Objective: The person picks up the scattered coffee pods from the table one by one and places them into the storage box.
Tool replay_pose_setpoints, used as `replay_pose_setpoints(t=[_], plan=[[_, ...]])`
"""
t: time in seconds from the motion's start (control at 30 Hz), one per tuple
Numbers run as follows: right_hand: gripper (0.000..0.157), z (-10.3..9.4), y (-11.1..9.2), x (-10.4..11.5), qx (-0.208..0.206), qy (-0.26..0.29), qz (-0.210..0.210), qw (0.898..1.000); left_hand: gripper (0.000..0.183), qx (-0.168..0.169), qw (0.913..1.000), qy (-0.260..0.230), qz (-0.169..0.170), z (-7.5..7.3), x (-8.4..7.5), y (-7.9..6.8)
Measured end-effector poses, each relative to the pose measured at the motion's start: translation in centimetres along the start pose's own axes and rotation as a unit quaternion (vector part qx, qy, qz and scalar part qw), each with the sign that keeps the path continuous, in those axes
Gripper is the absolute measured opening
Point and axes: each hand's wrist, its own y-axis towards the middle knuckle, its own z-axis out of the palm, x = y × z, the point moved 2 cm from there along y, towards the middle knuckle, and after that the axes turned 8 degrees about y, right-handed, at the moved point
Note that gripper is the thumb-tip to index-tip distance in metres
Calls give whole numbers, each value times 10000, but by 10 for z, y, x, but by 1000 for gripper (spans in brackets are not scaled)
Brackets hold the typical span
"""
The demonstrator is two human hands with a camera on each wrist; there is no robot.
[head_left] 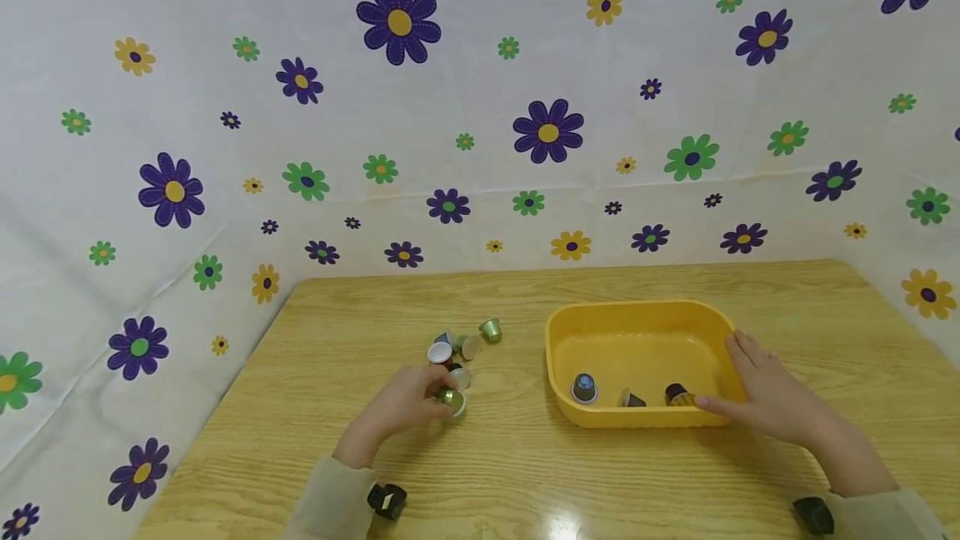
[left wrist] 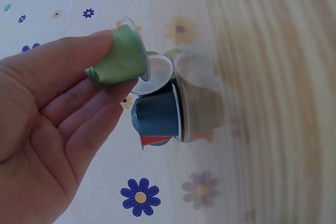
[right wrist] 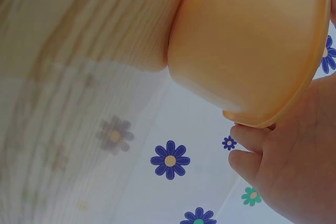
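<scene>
My left hand [head_left: 411,397] pinches a green coffee capsule [left wrist: 119,59] between thumb and fingers, its flat lid facing away from the palm in the left wrist view. Just beyond are several other capsules in a loose cluster, among them a dark blue capsule [left wrist: 156,113], a white-lidded capsule [head_left: 439,352] and a light green capsule [head_left: 491,329]. My right hand [head_left: 776,398] holds the near right corner of a yellow plastic basin [head_left: 637,417], the thumb over the front rim and the fingers at the right side. Inside the basin lie a blue-grey capsule [head_left: 584,387] and two dark ones [head_left: 678,394].
The wooden table [head_left: 495,473] carries the capsule cluster left of the basin. A white flowered cloth [head_left: 480,90] hangs behind the table and along both sides. Black wrist straps [head_left: 387,501] sit at both sleeves.
</scene>
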Motion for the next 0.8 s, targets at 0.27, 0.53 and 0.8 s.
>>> replay_pose_setpoints(t=[0.27,0.53,0.8], plan=[[98,0,0,0,-1,-51,19,10000,19,-372,9980,-482,146,-2,-6,3],[97,0,0,0,-3,-38,-30,10000,22,-783,9937,-771,202,-2,-9,6],[98,1,1,0,20,-54,51,10000,25,-1403,9819,-1275,-58,-4,-16,8]])
